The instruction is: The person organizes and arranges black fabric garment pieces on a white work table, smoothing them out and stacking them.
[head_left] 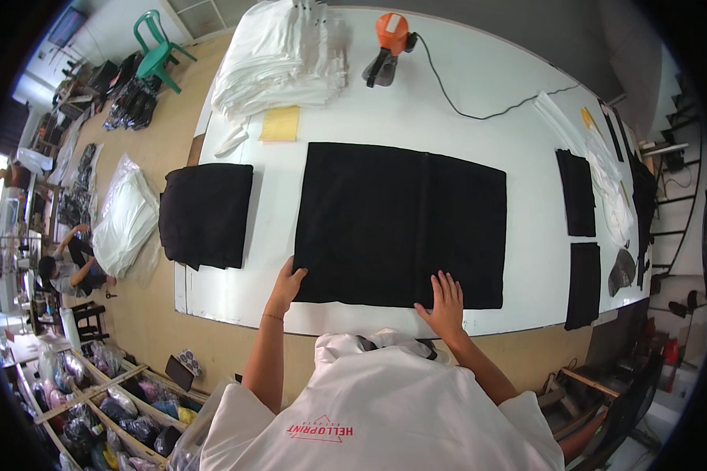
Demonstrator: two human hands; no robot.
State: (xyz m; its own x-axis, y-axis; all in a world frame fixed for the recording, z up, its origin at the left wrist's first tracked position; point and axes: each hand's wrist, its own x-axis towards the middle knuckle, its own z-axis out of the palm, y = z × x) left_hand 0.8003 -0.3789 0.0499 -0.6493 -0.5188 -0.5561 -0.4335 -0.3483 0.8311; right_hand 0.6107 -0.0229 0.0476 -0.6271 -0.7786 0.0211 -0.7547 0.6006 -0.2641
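White and wide, the work table [479, 86] fills the middle of a cluttered workshop; a black folded garment [404, 224] lies flat on it right in front of me, square to the near edge so I can reach across it. My left hand [288, 282] curls over the garment's near left corner, fingers closed on the cloth edge to keep it from sliding; my right hand [446, 302] rests open, palm down and fingers spread, on the near edge to hold the fabric smooth. A stack of black garments [206, 213] sits to my left, white folded cloth [279, 59] and an orange steam iron [389, 43] lie beyond, out of the way.
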